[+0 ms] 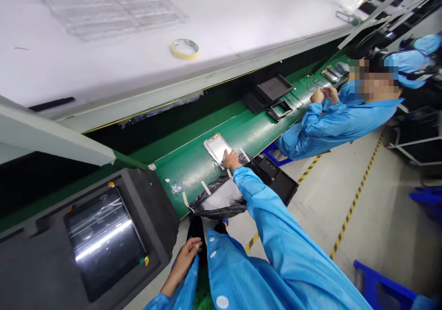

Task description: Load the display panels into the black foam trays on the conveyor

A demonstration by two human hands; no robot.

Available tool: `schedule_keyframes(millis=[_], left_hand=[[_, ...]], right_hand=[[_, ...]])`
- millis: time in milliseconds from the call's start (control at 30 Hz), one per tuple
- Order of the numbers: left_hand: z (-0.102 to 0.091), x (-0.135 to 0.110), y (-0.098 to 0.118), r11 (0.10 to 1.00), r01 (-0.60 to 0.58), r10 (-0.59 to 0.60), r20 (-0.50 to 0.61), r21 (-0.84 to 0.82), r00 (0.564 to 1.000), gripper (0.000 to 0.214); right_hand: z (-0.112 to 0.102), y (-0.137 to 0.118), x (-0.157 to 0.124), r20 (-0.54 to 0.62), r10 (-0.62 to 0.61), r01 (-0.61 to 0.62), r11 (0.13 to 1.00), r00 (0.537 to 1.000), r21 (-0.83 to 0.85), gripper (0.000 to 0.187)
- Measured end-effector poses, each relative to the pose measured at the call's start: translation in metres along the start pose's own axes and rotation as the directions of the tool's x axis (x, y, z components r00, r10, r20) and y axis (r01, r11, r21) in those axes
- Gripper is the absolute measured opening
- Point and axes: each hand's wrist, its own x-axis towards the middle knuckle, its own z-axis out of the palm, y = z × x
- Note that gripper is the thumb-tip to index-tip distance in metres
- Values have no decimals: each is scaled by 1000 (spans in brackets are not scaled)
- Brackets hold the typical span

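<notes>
On the green bench strip, a flat white rectangular panel [217, 148] lies with a silvery rim and copper-coloured strips at its far end. My right hand [232, 159] is at its near right corner, fingers bent and closed on the edge; the palm side is hidden. My left hand [186, 255] hangs low in front of my body, beside the bench, fingers curled together with nothing visible in them. Below the right hand, a black plastic bag [221, 197] is fixed to the bench edge with strips of pale tape [206, 188].
At left, a black foam tray [157, 218] carries a glossy dark screen [105, 238]. A tape roll [185, 49] sits on the white upper shelf [120, 66]. Black trays [267, 93] and frames [279, 110] lie farther along. A co-worker [340, 121] in blue handles small parts. Another black tray [276, 178] juts past the bench edge.
</notes>
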Motion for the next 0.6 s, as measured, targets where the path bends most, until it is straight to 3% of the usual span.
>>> schedule_keyframes(millis=[133, 233, 400, 600], left_hand=[[14, 8, -10, 1000, -7, 7, 3, 28, 1000, 52], [33, 10, -5, 999, -1, 2, -12, 36, 1000, 57], [94, 5, 4, 998, -61, 58, -136, -19, 989, 61], [164, -8, -29, 994, -52, 28, -228, -96, 973, 63]], right_hand=[[2, -10, 4, 38, 34, -35, 999, 999, 33, 125], [-3, -7, 8, 94, 11, -16, 998, 996, 53, 127], [-6, -3, 18, 152, -79, 68, 995, 985, 71, 127], [-6, -9, 25, 198, -161, 145, 985, 967, 94, 132]])
